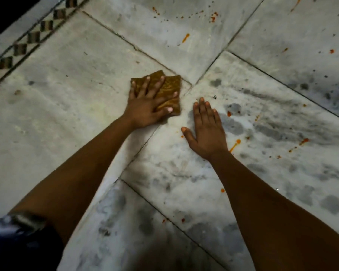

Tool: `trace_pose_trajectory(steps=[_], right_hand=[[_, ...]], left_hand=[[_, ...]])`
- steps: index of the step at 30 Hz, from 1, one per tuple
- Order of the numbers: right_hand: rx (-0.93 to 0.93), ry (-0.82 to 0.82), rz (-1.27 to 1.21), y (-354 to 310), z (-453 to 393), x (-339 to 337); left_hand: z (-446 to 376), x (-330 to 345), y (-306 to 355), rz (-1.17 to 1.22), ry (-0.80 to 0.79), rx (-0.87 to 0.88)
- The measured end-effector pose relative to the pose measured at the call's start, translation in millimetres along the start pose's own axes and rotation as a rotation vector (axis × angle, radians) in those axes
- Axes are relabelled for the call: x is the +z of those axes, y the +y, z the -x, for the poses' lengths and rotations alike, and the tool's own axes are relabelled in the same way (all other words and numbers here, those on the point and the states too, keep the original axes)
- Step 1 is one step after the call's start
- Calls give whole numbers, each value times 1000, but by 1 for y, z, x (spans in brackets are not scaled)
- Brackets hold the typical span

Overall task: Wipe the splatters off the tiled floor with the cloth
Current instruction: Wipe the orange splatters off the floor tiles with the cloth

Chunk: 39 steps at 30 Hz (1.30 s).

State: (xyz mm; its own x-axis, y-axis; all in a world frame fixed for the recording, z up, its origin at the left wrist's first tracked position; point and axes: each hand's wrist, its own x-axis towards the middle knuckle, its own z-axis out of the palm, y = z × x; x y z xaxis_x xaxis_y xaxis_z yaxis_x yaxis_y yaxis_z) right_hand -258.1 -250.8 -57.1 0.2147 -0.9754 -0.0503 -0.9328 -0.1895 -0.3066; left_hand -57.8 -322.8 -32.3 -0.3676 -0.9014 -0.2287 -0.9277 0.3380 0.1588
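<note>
A folded brown cloth (169, 89) lies flat on the white marble tiled floor (67, 98) near where the tile joints cross. My left hand (147, 106) presses down on it with fingers spread. My right hand (205, 130) rests flat on the bare tile just right of the cloth, fingers together, holding nothing. Orange-red splatters dot the floor: a streak (234, 145) beside my right wrist, a drop (229, 114) right of my fingers, and several spots (213, 16) at the far top.
A patterned border strip (33, 37) of dark squares runs diagonally along the upper left, with darkness beyond it. Grey smudged patches (282, 122) cover the tiles on the right. More orange drops (303, 141) lie further right. Dark clothing (18, 245) shows at the lower left.
</note>
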Motion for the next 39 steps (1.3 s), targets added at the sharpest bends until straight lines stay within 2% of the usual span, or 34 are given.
trace_pose_trajectory(steps=[2,4,7,9,11,13,15,17,19,21,22,24,26,30,32,34,37,39], right_hand=[[-2,-4,-2,1,-1,0],[-9,-7,-15,3,0,-1],[-25,-21,-41,6,0,-3],[-24,-29,-49,6,0,-4],[-21,-22,-63,4,1,-5],[-15,-30,-71,3,1,-6],[-9,-34,-57,3,1,-5],[-9,-51,-44,3,-1,-5],[-9,-87,-31,4,-1,-7],[-38,-100,-16,1,1,-7],[-39,-111,-16,2,1,-7],[-14,-123,-30,2,3,-7],[2,-110,-32,-5,7,-7],[17,-80,9,-22,11,-9],[-25,-63,47,-27,8,-11],[-74,-70,77,-35,5,-12],[-114,-144,131,-47,2,-10],[-121,-195,163,-53,2,-7]], left_hand=[[4,-6,-21,6,17,-77],[-15,-18,-40,55,-6,-240],[-53,-30,-29,104,-31,-382],[-56,-23,-5,53,-41,-301],[-31,-6,15,-12,-21,-139],[15,9,15,-26,30,18],[56,17,-7,-20,31,69],[70,11,-42,11,13,-69],[59,1,-67,61,5,-296],[34,-12,-75,139,8,-491],[19,-16,-70,151,2,-529],[-3,-15,-45,115,-14,-494],[2,-6,-16,46,-20,-373],[73,18,3,-14,28,-81],[106,24,-16,16,55,-52],[120,22,-46,64,76,-222],[98,9,-71,188,90,-515],[76,1,-66,192,62,-601]])
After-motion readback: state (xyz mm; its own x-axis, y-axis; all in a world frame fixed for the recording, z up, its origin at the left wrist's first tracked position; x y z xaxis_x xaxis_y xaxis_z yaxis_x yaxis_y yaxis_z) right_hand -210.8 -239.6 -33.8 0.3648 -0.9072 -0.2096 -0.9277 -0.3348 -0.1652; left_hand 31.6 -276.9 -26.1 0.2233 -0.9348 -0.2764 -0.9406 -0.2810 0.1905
